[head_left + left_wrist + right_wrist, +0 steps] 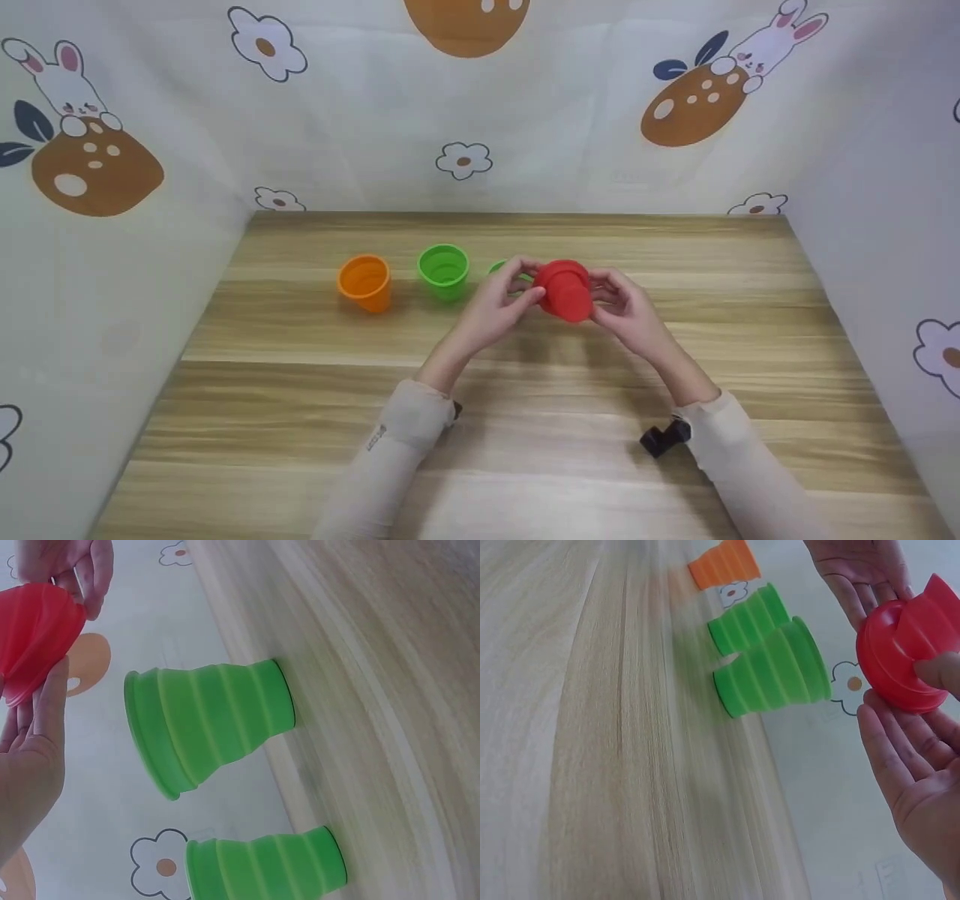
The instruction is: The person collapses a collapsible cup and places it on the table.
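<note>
Above the table, both hands hold a red collapsible cup, tilted with its narrow base toward the head camera. Its wall looks partly folded, with a wide rim section around the narrower part. My left hand grips its left side, thumb in front. On the opposite side my right hand pinches it between thumb and fingers, the thumb pressing on the red wall in the right wrist view. Behind the left hand stands a green cup, mostly hidden in the head view. Another green cup stands upright left of it.
An orange cup stands at the left end of the row. The wooden table meets a patterned cloth backdrop at the back and sides. A black device sits at the right wrist.
</note>
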`<state>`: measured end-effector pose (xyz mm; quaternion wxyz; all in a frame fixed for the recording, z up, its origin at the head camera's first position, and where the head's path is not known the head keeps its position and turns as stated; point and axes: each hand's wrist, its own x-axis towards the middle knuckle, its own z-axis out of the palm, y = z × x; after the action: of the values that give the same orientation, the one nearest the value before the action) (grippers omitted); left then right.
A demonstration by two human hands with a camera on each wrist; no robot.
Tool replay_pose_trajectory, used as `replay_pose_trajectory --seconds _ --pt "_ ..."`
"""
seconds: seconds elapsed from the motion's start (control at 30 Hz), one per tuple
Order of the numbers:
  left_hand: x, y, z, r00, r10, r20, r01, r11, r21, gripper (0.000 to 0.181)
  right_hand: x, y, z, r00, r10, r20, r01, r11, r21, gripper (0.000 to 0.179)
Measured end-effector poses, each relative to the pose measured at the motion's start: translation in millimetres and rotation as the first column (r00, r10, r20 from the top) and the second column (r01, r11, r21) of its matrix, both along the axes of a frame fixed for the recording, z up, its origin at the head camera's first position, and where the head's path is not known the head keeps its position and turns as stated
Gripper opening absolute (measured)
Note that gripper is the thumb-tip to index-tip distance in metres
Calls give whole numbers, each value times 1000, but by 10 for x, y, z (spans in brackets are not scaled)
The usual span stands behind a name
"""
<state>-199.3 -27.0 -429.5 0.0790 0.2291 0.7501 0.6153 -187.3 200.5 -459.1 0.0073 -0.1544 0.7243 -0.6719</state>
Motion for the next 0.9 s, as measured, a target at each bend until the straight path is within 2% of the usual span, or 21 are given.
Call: replay_pose_trajectory --seconds 0.27,0.43,0.67,0.9 --pt "3 6 -7 1000 14 -8 -14 1000 12 33 3 -38 18 996 -88 -12 88 996 12 37" --pt "9 12 -7 1000 8 0 -8 1000 23 33 1 -47 22 993 -110 -30 111 994 19 36" --pt "4 11 -32 1000 -15 -24 15 999 29 34 -7 -45 7 987 -144 -66 147 988 47 34" --pt "-5 -12 -57 998 -50 30 51 998 -26 33 16 -55 31 978 -156 -137 171 979 112 33"
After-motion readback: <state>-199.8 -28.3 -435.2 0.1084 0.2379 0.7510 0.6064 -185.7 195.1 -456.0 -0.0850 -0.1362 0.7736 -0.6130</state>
